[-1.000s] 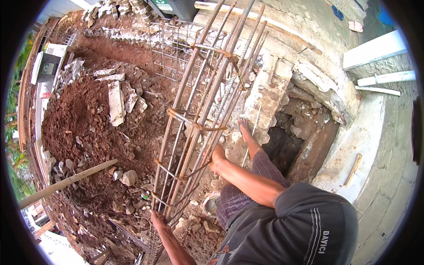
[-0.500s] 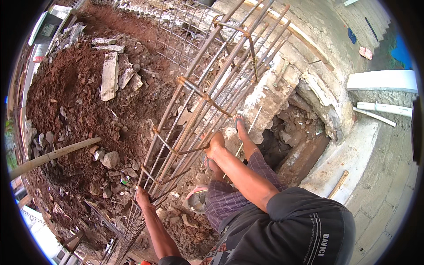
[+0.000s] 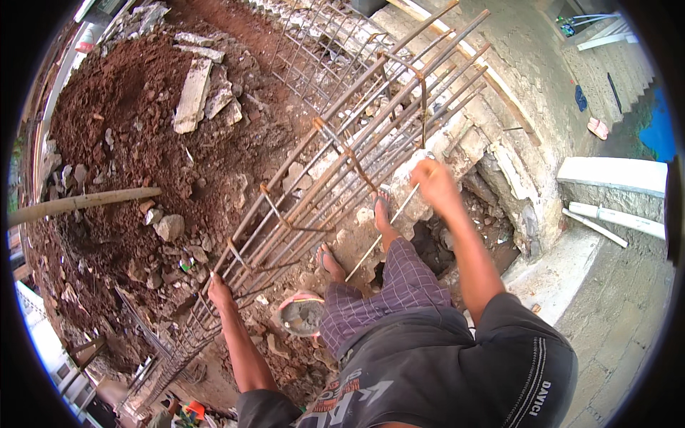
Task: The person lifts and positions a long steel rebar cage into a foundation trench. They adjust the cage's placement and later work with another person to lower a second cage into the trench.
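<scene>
Left fingers (image 3: 215, 281) on rebar (image 3: 349, 153) beside soil heap (image 3: 132, 132)

Observing remotely, I find the scene bright, under diffuse daylight, with soft shadows. The pit (image 3: 432, 239) falls dark; the white ledge (image 3: 610, 176) reads nearly washed out, and glare burns out the lower-left rim. I note slight motion blur on the right hand (image 3: 435, 187). Black vignetting fills all 4 corners, bluish-fringed. Fisheye distortion bends outer edges; detail softens there, while the central rebar cage (image 3: 347, 150) remains acceptably sharp.
</scene>
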Available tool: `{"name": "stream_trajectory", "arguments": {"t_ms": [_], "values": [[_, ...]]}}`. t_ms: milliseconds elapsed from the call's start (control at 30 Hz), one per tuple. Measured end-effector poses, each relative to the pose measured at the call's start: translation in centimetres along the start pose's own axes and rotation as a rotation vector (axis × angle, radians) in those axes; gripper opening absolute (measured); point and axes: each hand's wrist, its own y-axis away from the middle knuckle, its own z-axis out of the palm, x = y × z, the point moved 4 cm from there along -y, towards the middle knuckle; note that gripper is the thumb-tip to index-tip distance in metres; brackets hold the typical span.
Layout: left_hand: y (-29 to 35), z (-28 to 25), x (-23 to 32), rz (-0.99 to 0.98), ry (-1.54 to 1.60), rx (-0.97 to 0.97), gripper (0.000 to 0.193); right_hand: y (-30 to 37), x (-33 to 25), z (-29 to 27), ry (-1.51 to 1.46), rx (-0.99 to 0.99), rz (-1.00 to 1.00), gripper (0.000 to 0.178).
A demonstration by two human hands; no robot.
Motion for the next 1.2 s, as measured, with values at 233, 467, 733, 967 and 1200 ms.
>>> {"name": "stream_trajectory", "arguments": {"t_ms": [233,467,733,967,1200], "values": [[-1.6,0.2,-0.4,-0.034,-0.101,-0.023,0.053,-5.9,-16.9,-7.0,0.552,0.532,-0.914,0.043],[-3.8,0.3,-2.1,-0.095,0.022,-0.068,0.05,-8.1,-17.5,-2.2,1.099,0.167,-0.659,0.055],[-4.8,1.7,-2.5,-0.012,0.014,-0.168,0.044,0.2,-10.7,-3.5,0.326,0.62,-0.841,0.042],[-3.4,1.3,-1.4,0.027,0.045,-0.271,0.06,3.6,-0.8,1.6,-0.056,0.444,-0.254,0.033],[-0.8,0.8,0.6,0.131,-0.004,-0.102,0.056,-2.1,-6.8,-5.1,-0.024,0.739,-0.601,0.034]]}}
